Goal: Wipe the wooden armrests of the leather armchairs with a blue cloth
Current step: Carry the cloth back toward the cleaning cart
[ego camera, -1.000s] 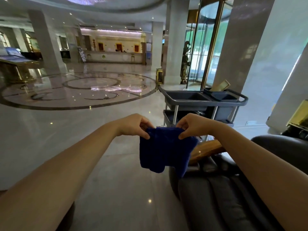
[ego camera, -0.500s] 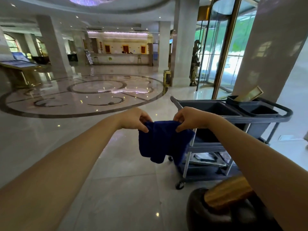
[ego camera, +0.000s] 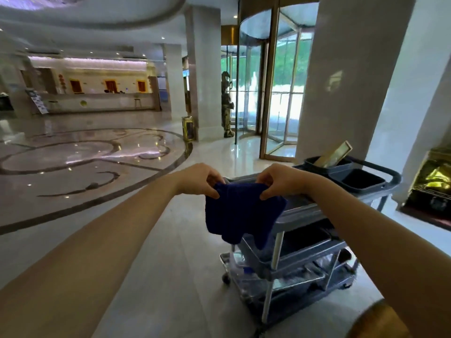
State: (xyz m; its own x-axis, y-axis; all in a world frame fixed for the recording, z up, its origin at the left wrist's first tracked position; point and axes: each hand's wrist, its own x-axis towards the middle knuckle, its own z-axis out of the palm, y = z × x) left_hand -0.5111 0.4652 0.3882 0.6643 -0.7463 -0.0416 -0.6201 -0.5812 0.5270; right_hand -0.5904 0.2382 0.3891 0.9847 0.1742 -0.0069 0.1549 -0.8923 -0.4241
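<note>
A dark blue cloth (ego camera: 241, 215) hangs in the air in front of me, held by its top edge. My left hand (ego camera: 200, 179) pinches its upper left corner and my right hand (ego camera: 278, 180) pinches its upper right corner. The cloth droops in front of the top shelf of a grey cart. Only the rounded end of one wooden armrest (ego camera: 380, 320) shows, at the bottom right corner under my right forearm. The leather of the armchair is out of view.
A grey three-shelf service cart (ego camera: 305, 242) on wheels stands right ahead, with bins and a gold-framed board on top. A white column (ego camera: 351, 76) and a revolving glass door rise behind it. Polished marble floor (ego camera: 97, 181) stretches left toward a reception desk.
The view has swung up and right: the armchair has dropped almost out of frame and the cart sits closer and more central. Both hands keep the same pinch on the cloth.
</note>
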